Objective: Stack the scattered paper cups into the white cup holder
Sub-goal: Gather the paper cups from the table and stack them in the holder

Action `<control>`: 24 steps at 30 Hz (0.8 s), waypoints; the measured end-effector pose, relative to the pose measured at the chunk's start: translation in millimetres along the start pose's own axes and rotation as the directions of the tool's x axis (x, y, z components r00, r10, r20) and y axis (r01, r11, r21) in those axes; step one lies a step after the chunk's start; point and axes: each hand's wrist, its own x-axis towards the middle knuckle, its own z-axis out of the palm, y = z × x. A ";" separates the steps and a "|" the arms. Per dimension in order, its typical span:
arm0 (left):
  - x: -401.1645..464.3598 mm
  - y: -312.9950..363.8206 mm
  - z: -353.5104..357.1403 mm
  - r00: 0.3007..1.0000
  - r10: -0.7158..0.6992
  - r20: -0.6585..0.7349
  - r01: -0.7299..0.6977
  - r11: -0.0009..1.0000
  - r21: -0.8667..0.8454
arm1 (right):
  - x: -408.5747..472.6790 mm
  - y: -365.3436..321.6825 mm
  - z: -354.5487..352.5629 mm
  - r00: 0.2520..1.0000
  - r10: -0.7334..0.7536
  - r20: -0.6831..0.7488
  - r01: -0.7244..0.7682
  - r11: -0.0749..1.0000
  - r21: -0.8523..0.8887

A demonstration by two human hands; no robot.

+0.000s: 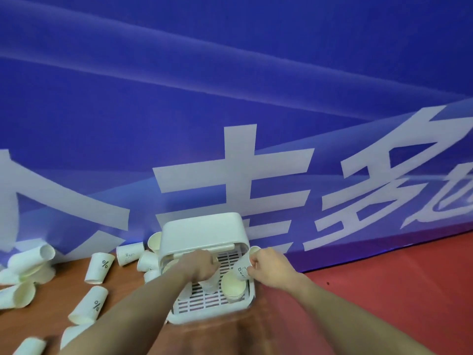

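White cup holder point(204, 234) sits on the brown surface point(64, 298) w/ lid raised at the back, slotted tray point(204, 303) exposed in front. Left hand point(201, 265) reaches over the tray, fingers curled round the top of a cup point(210, 284) standing in the tray's middle; the hand hides the grip itself, so can't tell how tight. Right hand point(268, 267) at the holder's right edge pinches a printed cup point(244, 265), tilted, rim up toward the back, thumb + fingers closed on its side. Just below it, a nested stack of cups point(233, 288) leans in the tray's right-front corner, mouth facing the camera. Loose cups lie on their sides left of the holder: two w/ "%" marks point(99, 267), others bunched by the holder's left wall point(147, 260) and at far left point(28, 262). Blue banner point(230, 98) w/ big white characters behind; red floor point(384, 290) to the right.
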 end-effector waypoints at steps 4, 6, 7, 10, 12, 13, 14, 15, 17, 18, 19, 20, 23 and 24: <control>-9.8 -17.7 -1.5 0.999 -0.037 0.028 0.038 0.999 -0.028 | 4.6 -21.5 11.6 0.982 -0.169 0.084 0.184 0.958 -0.220; -15.2 -25.9 3.3 0.998 -0.052 0.045 0.055 0.997 -0.055 | 7.2 -27.3 20.3 0.970 -0.201 0.139 0.235 0.919 -0.317; -17.8 -30.5 7.7 0.997 -0.057 0.055 0.061 0.996 -0.072 | 9.3 -29.3 26.2 0.964 -0.209 0.163 0.255 0.898 -0.359; -25.9 -41.4 22.1 0.992 -0.060 0.115 0.076 0.988 -0.134 | 16.2 -31.5 43.8 0.954 -0.186 0.234 0.278 0.839 -0.468; -31.3 -47.9 32.4 0.986 -0.063 0.154 0.091 0.980 -0.179 | 19.6 -31.8 54.6 0.945 -0.160 0.285 0.292 0.804 -0.518; -32.9 -51.0 36.7 0.983 -0.071 0.168 0.103 0.976 -0.194 | 21.6 -31.6 59.5 0.940 -0.144 0.310 0.298 0.790 -0.536; -35.0 -55.3 41.9 0.979 -0.086 0.183 0.124 0.971 -0.205 | 23.1 -31.6 65.0 0.934 -0.127 0.334 0.302 0.780 -0.548; -36.9 -59.7 46.6 0.976 -0.099 0.193 0.140 0.967 -0.212 | 24.6 -31.2 70.1 0.930 -0.111 0.352 0.302 0.776 -0.553; -40.5 -68.2 55.9 0.972 -0.115 0.206 0.160 0.964 -0.213 | 27.1 -29.9 79.5 0.924 -0.089 0.373 0.297 0.780 -0.551; -42.0 -72.1 59.6 0.970 -0.120 0.212 0.165 0.963 -0.212 | 28.3 -29.6 82.9 0.923 -0.080 0.376 0.291 0.784 -0.548; -44.6 -75.6 63.1 0.967 -0.125 0.222 0.172 0.962 -0.210 | 28.6 -29.9 85.4 0.923 -0.072 0.379 0.286 0.788 -0.546; -47.4 -78.8 65.2 0.964 -0.131 0.232 0.181 0.961 -0.208 | 28.9 -30.6 86.8 0.921 -0.062 0.383 0.279 0.792 -0.543; -56.6 -88.5 62.4 0.957 -0.157 0.246 0.206 0.960 -0.189 | 27.6 -35.9 85.1 0.922 -0.066 0.382 0.282 0.791 -0.543; -60.6 -91.6 56.5 0.956 -0.168 0.241 0.215 0.959 -0.183 | 27.0 -39.5 80.7 0.923 -0.082 0.375 0.290 0.788 -0.542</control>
